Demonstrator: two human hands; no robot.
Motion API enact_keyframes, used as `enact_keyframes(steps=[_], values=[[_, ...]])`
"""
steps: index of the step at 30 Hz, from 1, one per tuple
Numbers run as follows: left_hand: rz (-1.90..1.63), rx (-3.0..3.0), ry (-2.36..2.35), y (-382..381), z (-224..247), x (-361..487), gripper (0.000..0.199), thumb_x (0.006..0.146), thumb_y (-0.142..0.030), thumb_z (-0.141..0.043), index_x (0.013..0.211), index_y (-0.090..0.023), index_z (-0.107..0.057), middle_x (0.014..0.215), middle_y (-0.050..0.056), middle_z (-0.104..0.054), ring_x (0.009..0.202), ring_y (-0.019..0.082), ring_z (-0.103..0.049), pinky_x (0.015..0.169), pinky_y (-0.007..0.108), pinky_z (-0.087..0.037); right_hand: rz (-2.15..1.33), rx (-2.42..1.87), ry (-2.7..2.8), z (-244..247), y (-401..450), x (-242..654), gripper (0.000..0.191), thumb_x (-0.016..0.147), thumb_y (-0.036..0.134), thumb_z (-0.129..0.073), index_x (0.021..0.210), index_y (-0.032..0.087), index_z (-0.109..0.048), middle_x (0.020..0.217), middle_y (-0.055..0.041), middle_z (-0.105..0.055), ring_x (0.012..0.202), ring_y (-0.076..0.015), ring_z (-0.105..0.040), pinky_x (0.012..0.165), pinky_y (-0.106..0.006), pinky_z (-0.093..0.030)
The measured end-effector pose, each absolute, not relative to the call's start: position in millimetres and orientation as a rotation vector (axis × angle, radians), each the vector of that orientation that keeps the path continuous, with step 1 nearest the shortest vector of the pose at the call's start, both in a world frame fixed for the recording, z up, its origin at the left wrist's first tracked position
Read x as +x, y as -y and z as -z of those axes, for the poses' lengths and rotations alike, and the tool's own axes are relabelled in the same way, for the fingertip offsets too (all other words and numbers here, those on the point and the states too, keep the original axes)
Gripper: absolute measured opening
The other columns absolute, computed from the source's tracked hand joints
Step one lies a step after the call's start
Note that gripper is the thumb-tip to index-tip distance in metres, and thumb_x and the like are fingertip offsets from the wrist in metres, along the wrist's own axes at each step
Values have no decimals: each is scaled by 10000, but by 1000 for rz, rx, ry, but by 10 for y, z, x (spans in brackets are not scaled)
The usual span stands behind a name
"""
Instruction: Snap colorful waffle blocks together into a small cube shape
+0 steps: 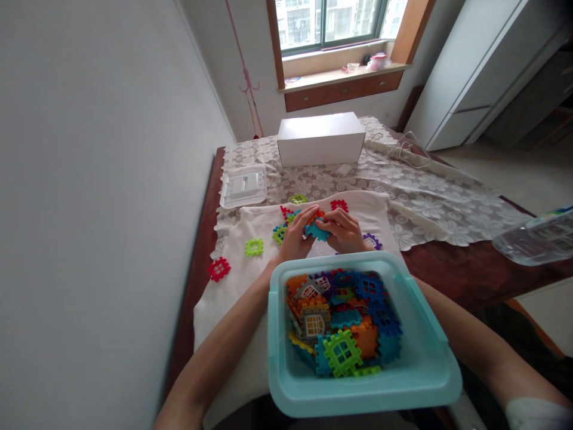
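My left hand (pixel 296 236) and my right hand (pixel 342 230) meet over a white cloth (pixel 250 280), both gripping a small cluster of interlocking plastic tiles, with a blue tile (pixel 317 230) showing between the fingers and an orange one above it. A teal plastic bin (pixel 421 358) sits just in front of my hands, holding several coloured waffle-style tiles, among them a green one (pixel 342 352). Loose tiles lie around: a green one (pixel 254 246), a red one (pixel 219 269), a red one (pixel 339 205) and a purple one (pixel 372 240).
A white box (pixel 320 138) stands at the table's far end on a lace tablecloth (pixel 439 209). A clear lid (pixel 244 185) lies at the far left. A clear plastic container (pixel 537 239) overhangs the right edge. A wall runs along the left; a window is beyond.
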State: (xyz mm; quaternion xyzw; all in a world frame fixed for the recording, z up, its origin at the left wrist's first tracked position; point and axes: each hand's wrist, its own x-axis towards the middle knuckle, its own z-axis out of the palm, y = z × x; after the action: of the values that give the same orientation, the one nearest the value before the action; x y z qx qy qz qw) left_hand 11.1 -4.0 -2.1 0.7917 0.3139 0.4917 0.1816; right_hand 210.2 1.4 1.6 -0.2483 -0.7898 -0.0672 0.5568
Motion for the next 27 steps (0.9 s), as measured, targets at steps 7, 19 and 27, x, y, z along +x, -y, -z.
enact_keyframes(steps=[7, 19, 27], values=[[-1336, 2292, -876, 36, 23, 112, 689, 981, -85, -622, 1644, -249, -541, 1664, 156, -602, 1548, 318, -594, 1283, 528, -527, 144, -575, 1838, 35, -43, 2080, 154, 1032, 102, -703, 1016, 249, -748, 967, -35, -732, 839, -169, -697, 744, -305, -576], [-1329, 1625, -774, 84, -13, 123, 464, 958, -413, -864, 1323, -297, -602, 1756, 159, -485, 1417, 320, -689, 1034, 427, -633, -227, -685, 1700, 5, -151, 2132, 216, 979, 162, -690, 1155, 287, -706, 1104, -86, -716, 1033, -272, -714, 873, -455, -634], [-1589, 1443, -918, 5, -70, 90, 590, 826, -477, -977, 1279, -279, -655, 1630, 140, -623, 1387, 320, -700, 1095, 440, -585, -694, -684, 1842, 124, -153, 2031, 539, 981, 399, -815, 1445, 295, -562, 1391, -129, -705, 1258, -304, -715, 1081, -526, -625]])
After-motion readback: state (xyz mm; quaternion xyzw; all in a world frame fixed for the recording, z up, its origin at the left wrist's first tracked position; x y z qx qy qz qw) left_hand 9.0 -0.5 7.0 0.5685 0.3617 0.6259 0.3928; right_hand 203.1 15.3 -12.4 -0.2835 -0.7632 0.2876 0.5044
